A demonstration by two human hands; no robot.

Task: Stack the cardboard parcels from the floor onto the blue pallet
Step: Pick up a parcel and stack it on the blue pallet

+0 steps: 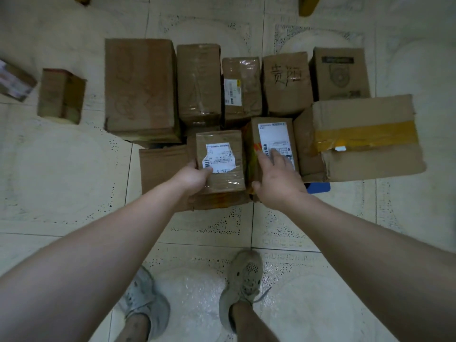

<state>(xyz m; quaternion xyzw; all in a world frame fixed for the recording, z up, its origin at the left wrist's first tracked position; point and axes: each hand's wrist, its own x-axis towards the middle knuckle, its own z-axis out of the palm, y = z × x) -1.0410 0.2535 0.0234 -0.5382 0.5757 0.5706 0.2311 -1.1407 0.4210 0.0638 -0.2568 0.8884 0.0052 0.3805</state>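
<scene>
Stands in grey shoes [244,277]; grips small labelled parcel [220,161], long axis pointing away, with left hand [191,177]; rests flat right hand [277,181] on neighbouring parcel [271,134].

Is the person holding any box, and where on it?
The left hand grips the torn-label parcel by its near left edge; the right hand only rests on the neighbouring parcel.

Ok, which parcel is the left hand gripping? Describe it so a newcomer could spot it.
Start at the cluster of brown parcels mid-floor, then take its front row nearest the camera. The small parcel sits there, the left hand gripping its left edge. Unlike its right-hand neighbour, whose label is intact, its white label is torn and ragged.
</scene>
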